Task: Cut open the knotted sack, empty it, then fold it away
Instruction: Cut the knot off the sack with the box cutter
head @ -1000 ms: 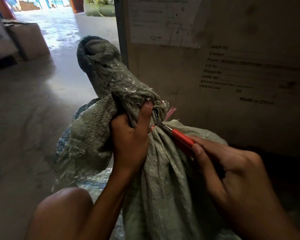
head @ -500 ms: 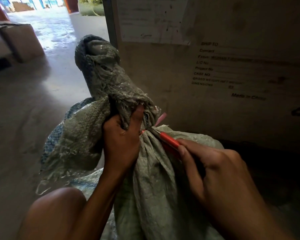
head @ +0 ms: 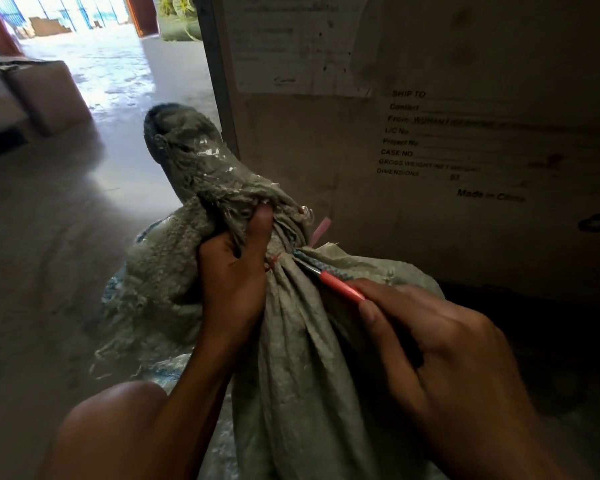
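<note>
left hand (head: 234, 271): grip closed around sack (head: 291, 358) neck | right hand (head: 440, 344): grip pinching red knife (head: 338, 284), blade at the tied neck | sack: on floor, near crate (head: 430, 133)

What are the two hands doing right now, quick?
Left hand: closed, gripping the gathered neck of the grey-green woven sack.
Right hand: closed around the red-handled cutter, blade at the tie.
</note>
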